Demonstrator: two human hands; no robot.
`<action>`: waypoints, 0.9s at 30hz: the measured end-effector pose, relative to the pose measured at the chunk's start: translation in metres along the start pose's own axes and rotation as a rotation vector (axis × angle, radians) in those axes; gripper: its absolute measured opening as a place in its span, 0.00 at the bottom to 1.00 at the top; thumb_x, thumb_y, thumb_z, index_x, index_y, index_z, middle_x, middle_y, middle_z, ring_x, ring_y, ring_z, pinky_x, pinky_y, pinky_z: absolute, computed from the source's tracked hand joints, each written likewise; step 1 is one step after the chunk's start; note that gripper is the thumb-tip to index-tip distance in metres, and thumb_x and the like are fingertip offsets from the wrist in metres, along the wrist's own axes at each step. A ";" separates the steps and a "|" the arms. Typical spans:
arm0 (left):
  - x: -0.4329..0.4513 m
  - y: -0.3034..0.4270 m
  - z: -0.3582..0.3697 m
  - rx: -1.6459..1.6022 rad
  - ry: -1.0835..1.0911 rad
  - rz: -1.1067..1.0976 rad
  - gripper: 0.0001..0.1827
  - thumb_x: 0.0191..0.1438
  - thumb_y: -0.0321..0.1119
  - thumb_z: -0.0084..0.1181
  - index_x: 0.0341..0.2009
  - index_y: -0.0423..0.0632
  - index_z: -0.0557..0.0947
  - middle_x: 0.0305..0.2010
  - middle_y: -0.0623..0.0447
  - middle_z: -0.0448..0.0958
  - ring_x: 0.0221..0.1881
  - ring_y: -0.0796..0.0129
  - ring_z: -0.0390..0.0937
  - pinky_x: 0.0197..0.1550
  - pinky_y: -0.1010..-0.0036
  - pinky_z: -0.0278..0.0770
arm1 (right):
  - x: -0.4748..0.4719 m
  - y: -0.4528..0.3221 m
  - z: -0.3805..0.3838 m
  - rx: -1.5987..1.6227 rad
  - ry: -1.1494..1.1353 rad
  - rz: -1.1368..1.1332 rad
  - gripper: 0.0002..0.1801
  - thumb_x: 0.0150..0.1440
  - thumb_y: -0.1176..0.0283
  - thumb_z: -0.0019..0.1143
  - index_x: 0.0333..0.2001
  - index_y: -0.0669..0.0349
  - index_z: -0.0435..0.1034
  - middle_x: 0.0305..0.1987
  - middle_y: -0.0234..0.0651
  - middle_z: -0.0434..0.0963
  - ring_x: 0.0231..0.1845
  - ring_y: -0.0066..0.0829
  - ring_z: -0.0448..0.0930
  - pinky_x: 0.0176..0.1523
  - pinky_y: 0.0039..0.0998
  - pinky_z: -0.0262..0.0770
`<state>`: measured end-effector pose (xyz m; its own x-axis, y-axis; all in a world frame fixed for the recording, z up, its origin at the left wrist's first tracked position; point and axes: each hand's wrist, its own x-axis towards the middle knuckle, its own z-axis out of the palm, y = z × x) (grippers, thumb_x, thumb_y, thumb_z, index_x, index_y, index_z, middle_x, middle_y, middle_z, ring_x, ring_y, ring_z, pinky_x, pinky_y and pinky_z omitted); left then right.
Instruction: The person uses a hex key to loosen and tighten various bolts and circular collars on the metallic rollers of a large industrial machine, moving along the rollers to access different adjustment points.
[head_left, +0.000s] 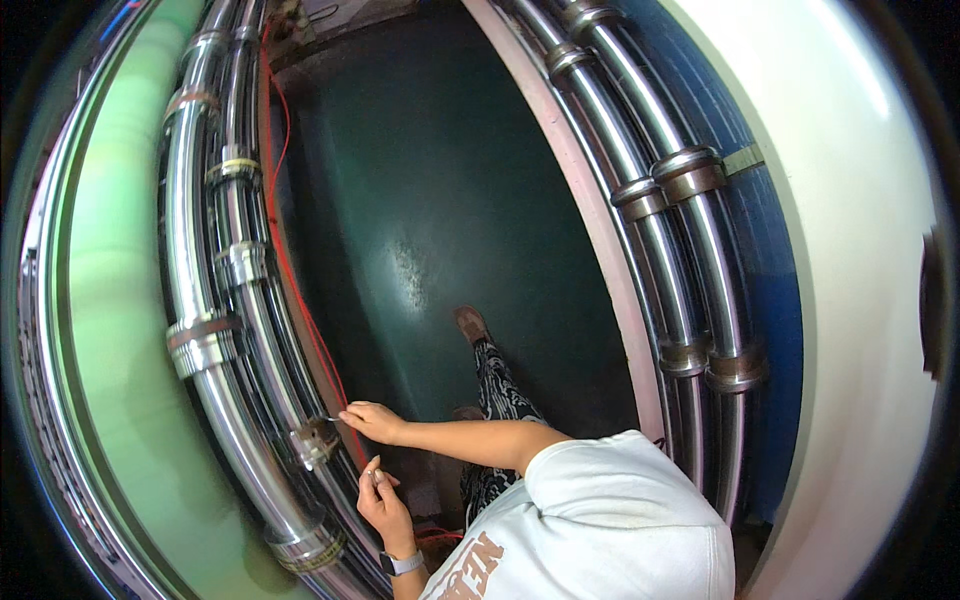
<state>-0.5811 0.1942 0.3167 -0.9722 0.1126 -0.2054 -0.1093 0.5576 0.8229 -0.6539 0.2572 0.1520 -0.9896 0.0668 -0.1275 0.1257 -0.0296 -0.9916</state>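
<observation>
My right hand pinches a thin metal hand tool, its far end at a brown-stained collar on the inner steel roller of the left-hand machine. The tool's exact kind is too small to tell. Just below, my left hand is raised with fingers curled and thumb close to the index finger. A small glint shows at those fingertips, but I cannot tell whether it is an object. A watch with a pale band is on the left wrist. Polished rollers run lengthwise beside both hands.
A red cord hangs along the left machine's inner edge. The dark green floor forms an aisle, with my shoe on it. Opposite stand more steel rollers, a pink rail and a large white surface. A pale green surface curves along the left.
</observation>
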 end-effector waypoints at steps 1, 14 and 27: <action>0.005 -0.007 0.003 -0.059 -0.029 -0.043 0.13 0.59 0.33 0.42 0.39 0.38 0.75 0.18 0.60 0.64 0.18 0.83 0.57 0.19 0.84 0.55 | 0.001 0.005 -0.012 0.011 0.041 -0.007 0.23 0.58 0.54 0.37 0.27 0.65 0.65 0.31 0.48 0.70 0.37 0.48 0.71 0.40 0.39 0.65; 0.178 0.125 0.127 -0.206 -0.486 0.110 0.13 0.60 0.35 0.40 0.44 0.43 0.74 0.24 0.58 0.70 0.21 0.81 0.64 0.21 0.84 0.61 | 0.035 -0.040 -0.367 -0.417 0.712 0.134 0.09 0.57 0.70 0.39 0.32 0.63 0.67 0.29 0.41 0.72 0.31 0.38 0.73 0.37 0.35 0.68; 0.348 0.280 0.248 -0.132 -0.835 0.543 0.11 0.57 0.30 0.42 0.41 0.42 0.75 0.24 0.56 0.72 0.23 0.76 0.66 0.26 0.79 0.65 | 0.074 -0.159 -0.509 -0.560 1.047 -0.033 0.09 0.55 0.71 0.48 0.39 0.63 0.67 0.30 0.43 0.73 0.31 0.38 0.75 0.35 0.29 0.69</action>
<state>-0.8983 0.5936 0.3445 -0.4461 0.8936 -0.0486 0.2350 0.1694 0.9571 -0.7114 0.7746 0.2902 -0.4868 0.8499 0.2015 0.3714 0.4102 -0.8329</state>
